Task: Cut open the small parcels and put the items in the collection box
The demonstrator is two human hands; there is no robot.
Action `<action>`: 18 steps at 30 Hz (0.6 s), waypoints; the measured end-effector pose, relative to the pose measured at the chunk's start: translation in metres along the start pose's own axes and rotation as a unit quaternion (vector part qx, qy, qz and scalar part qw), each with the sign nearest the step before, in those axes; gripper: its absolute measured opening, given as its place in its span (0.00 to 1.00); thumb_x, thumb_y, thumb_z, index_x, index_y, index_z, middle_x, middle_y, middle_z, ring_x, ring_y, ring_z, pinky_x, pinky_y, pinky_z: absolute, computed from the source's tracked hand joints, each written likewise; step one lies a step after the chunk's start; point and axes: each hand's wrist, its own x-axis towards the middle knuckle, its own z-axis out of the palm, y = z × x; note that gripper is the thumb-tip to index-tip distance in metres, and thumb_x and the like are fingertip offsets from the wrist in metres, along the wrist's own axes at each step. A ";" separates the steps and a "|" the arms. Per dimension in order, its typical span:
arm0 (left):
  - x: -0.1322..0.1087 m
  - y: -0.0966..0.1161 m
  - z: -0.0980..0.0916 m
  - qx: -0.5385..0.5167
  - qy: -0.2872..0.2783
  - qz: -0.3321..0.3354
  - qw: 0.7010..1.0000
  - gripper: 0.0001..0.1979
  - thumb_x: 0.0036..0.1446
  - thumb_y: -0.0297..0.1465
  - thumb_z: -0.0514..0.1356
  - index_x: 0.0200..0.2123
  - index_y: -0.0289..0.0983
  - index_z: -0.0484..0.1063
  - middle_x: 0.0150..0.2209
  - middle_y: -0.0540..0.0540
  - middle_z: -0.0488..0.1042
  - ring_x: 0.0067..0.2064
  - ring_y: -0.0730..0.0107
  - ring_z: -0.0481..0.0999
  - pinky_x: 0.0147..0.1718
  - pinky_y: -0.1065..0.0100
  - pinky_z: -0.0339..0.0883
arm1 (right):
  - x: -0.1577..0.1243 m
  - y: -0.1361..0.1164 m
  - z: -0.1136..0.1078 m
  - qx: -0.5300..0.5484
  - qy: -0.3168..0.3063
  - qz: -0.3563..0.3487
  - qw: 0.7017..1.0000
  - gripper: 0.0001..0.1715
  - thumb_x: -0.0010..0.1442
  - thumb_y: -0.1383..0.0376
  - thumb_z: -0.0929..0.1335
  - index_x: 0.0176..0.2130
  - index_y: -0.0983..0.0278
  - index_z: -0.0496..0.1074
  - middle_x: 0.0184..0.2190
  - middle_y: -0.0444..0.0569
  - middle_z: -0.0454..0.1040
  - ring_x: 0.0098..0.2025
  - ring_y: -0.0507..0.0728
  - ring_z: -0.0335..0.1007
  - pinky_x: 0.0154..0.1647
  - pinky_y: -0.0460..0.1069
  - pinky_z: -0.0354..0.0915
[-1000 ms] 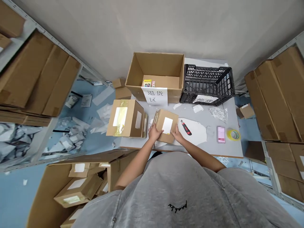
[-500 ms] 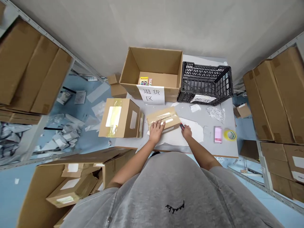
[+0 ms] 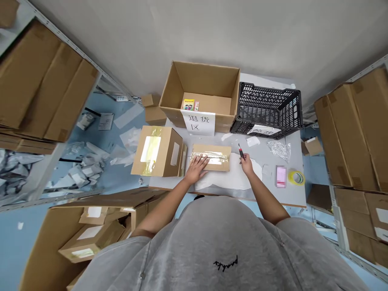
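Hands below sign, probably 退货区

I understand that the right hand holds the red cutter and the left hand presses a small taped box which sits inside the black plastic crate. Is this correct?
Not quite: the head view shows the small taped cardboard box outside the black plastic crate, lying on the grey table. The left hand does press it, and the right hand holds the red cutter.

An open carton stands beside a black plastic crate.
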 end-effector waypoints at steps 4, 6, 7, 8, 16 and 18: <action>0.004 0.003 0.008 -0.027 0.164 -0.158 0.973 0.41 0.71 0.41 0.63 0.80 0.35 0.55 0.83 0.31 0.46 0.84 0.47 0.44 0.80 0.47 0.46 | -0.020 -0.038 -0.012 0.150 -0.063 -0.040 0.986 0.27 0.73 0.48 0.62 0.62 0.61 0.66 0.32 0.43 0.75 0.28 0.57 0.70 0.32 0.50 0.70; 0.008 0.002 0.014 -0.066 0.203 -0.248 0.945 0.43 0.71 0.42 0.64 0.80 0.33 0.52 0.81 0.28 0.50 0.82 0.44 0.51 0.77 0.50 0.54 | -0.029 -0.064 -0.006 0.132 -0.111 -0.092 0.981 0.29 0.74 0.48 0.63 0.63 0.62 0.70 0.33 0.45 0.77 0.30 0.58 0.73 0.34 0.51 0.72; 0.010 0.001 0.016 -0.090 0.206 -0.281 0.933 0.43 0.71 0.42 0.64 0.80 0.33 0.52 0.80 0.27 0.55 0.80 0.43 0.56 0.75 0.51 0.57 | -0.033 -0.078 -0.001 0.105 -0.131 -0.123 0.978 0.29 0.75 0.49 0.62 0.64 0.62 0.72 0.37 0.49 0.80 0.34 0.60 0.77 0.38 0.52 0.74; 0.012 -0.001 0.017 -0.113 0.202 -0.303 0.925 0.42 0.71 0.43 0.64 0.80 0.34 0.53 0.78 0.28 0.60 0.78 0.43 0.61 0.73 0.52 0.61 | -0.036 -0.092 0.005 0.069 -0.145 -0.156 0.975 0.28 0.76 0.51 0.62 0.64 0.62 0.74 0.43 0.53 0.83 0.41 0.61 0.80 0.45 0.54 0.76; 0.014 -0.023 0.015 -0.208 0.167 -0.291 0.919 0.32 0.76 0.43 0.58 0.77 0.40 0.62 0.71 0.35 0.73 0.70 0.48 0.75 0.67 0.54 0.70 | -0.034 -0.179 0.051 -0.234 -0.182 -0.216 0.930 0.26 0.81 0.54 0.61 0.71 0.51 0.71 0.66 0.48 0.79 0.64 0.66 0.77 0.63 0.56 0.69; 0.013 -0.024 0.015 -0.207 0.158 -0.284 0.923 0.32 0.77 0.43 0.57 0.78 0.39 0.60 0.72 0.34 0.72 0.70 0.48 0.74 0.66 0.54 0.70 | -0.030 -0.188 0.055 -0.273 -0.190 -0.216 0.918 0.25 0.81 0.52 0.61 0.69 0.51 0.73 0.62 0.50 0.82 0.60 0.66 0.79 0.59 0.55 0.69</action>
